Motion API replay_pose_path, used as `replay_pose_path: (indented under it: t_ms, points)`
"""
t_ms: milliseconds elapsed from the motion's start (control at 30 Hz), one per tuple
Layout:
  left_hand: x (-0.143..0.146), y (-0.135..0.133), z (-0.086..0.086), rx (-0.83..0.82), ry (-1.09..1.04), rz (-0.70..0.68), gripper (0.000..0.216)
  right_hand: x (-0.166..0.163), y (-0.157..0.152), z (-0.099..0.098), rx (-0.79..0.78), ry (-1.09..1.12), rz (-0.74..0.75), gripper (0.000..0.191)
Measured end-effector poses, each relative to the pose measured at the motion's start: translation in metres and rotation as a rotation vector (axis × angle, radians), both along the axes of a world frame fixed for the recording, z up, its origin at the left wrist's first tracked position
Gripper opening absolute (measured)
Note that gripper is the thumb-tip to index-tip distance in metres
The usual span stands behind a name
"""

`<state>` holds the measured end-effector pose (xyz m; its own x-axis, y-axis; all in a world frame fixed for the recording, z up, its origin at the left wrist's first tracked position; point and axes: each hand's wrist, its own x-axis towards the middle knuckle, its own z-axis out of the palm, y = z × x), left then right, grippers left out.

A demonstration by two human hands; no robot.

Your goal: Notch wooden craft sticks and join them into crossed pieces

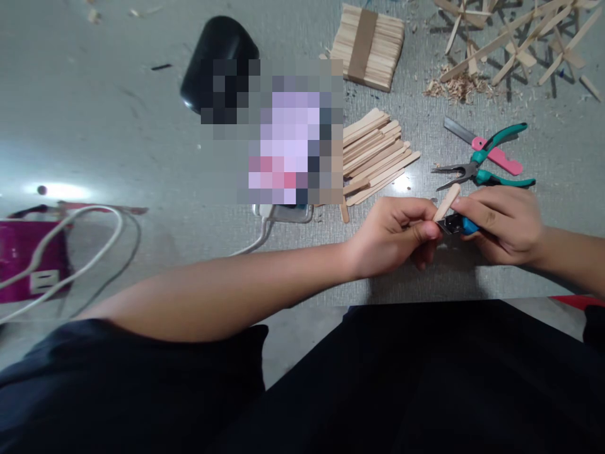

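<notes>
Between thumb and fingers, my left hand [394,234] pinches a wooden craft stick [447,202] that slants up and to the right. My right hand [505,224] is closed around a blue and black cutter [466,225], whose metal jaws meet the stick close to my left thumb; its exact kind is partly hidden by the fingers. Just beyond the hands lie long-nose pliers [472,169] with green handles, jaws spread. Under them is a pink-handled folding blade [498,154]. Loose craft sticks [378,157] are heaped to the left of the pliers.
A banded bundle of craft sticks [385,53] lies at the back. Several stick assemblies [517,50] stand at the far right near wood shavings [458,86]. A black rounded object [220,60], a blurred-out patch, a white cable [118,230] and a purple box [35,252] are leftward.
</notes>
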<state>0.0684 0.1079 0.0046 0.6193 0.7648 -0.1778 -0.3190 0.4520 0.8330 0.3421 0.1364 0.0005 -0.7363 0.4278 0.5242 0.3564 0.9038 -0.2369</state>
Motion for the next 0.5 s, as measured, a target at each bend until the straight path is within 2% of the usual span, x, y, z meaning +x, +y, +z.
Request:
replay_pose_path:
  t_ms: [167, 367, 500]
  points:
    - [0.0015, -0.0004, 0.001, 0.096, 0.108, 0.06, 0.058, -0.0052, -0.0024, 0.0028, -0.016, 0.017, -0.037, 0.053]
    - [0.0002, -0.0015, 0.0014, 0.207, 0.221, 0.112, 0.037, -0.0096, -0.0048, 0.007, -0.046, 0.015, -0.061, 0.049]
    - [0.0015, -0.0015, 0.0013, 0.144, 0.114, 0.108, 0.044, -0.0088, -0.0029, 0.0066, -0.039, 0.019, -0.062, 0.051]
